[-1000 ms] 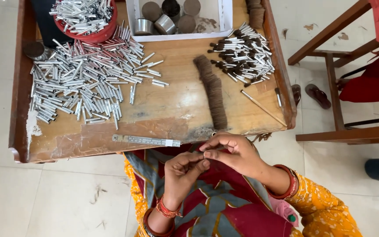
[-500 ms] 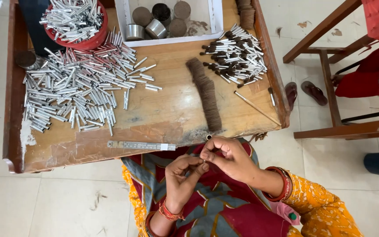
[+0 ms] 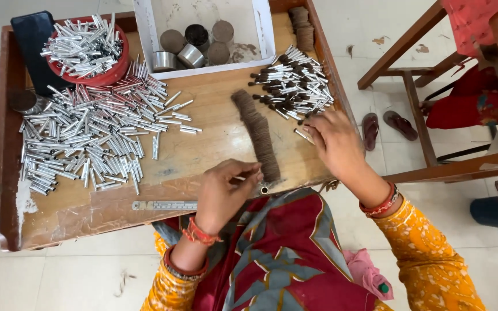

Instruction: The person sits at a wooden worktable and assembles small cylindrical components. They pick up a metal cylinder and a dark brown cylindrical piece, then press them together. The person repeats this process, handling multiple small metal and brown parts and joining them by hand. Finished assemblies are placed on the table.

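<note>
at the front edge of the low wooden desk (image 3: 145,213), the left hand (image 3: 223,193) has its fingers drawn together on something very small and thin near the fingertips; what it is i cannot tell, it is too small in the picture. this hand sits just beside the near end of the long brown roll of bristle fibre (image 3: 257,135), which lies along the desk from the middle toward the person, so a pinch of fibre is close to take.

the right hand (image 3: 332,141) is stretched to the right side of the desk. its fingers are spread and bent down, touching the near edge of the pile of short metal tubes with dark tufts in one end (image 3: 292,83); whether it grips one tube i cannot tell. this pile is on the right, probably so that filled pieces stay apart from the empty ones.

further left lies the wide heap of plain silver metal tubes (image 3: 93,135), well apart from the tufted pile. behind it stands the round red bowl full of the same tubes (image 3: 87,49), next to a flat black object (image 3: 33,40). at the back is the white open box with small round tins (image 3: 203,37). a metal ruler (image 3: 165,205) lies along the front edge, near the left hand.
</note>
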